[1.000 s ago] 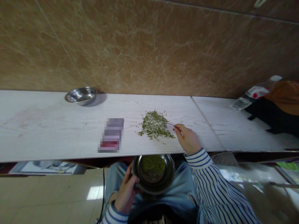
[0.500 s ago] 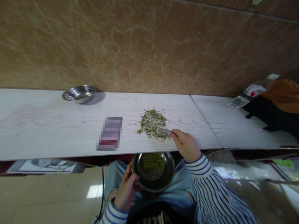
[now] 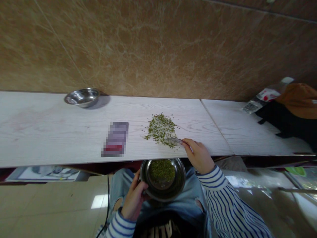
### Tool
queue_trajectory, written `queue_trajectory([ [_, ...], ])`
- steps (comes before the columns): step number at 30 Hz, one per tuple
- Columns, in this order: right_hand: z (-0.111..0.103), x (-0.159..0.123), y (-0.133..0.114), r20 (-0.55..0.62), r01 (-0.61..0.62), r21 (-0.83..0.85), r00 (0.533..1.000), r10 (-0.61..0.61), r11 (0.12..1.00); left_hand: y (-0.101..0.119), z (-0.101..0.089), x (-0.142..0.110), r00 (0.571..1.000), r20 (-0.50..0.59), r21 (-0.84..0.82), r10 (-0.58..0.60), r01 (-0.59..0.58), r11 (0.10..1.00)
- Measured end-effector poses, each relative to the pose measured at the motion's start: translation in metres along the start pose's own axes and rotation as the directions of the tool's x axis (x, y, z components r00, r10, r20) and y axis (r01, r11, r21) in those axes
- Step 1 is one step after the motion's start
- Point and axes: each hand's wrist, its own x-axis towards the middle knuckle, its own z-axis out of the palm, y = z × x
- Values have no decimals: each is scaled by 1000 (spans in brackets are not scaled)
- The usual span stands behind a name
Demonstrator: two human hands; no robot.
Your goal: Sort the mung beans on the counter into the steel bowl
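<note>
The left hand [image 3: 133, 200] grasps a metal bowl [image 3: 182, 186] by its side, the thumb lying over the rim and the fingers around the outside. This bowl sits over the person's lap, just below the near edge of the pale wood-grain surface [image 3: 49, 135], which hides a little of its far rim; whether it also rests on the legs I cannot tell. Small green beans [image 3: 162, 170] cover the far part of its bottom.

The right hand [image 3: 199, 157] is closed around the handle of a spoon [image 3: 175, 140], pinched between thumb and fingers (the bowl end looks pale and blurred, so its contents are unclear). The spoon reaches left into the near right edge of a loose patch of green beans [image 3: 160, 125] spread on the surface, with stray ones scattered around it.

Left of the patch lies a pixelated rectangular item [image 3: 116, 138]. Farther left, near the brown marbled wall [image 3: 148, 49], stands a second metal bowl [image 3: 83, 98]. Well to the right, a clear bottle [image 3: 266, 95] leans beside a brown cap [image 3: 297, 100] and some black cloth [image 3: 282, 120].
</note>
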Motion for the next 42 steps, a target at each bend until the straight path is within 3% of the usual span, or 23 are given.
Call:
queue_trajectory([
  [18, -14, -29, 13, -32, -53, -106, 998, 49, 993, 0, 7, -5, 999, 35, 9, -11, 11, 1000],
  [31, -16, -44, 11, -53, -54, -176, 998, 45, 983, 2, 12, -7, 998, 61, 20, -8, 7, 1000],
  [42, -12, -50, -6, -53, 1, -151, 999, -9, 988, 1, 13, -9, 998, 62, 10, -11, 10, 1000],
])
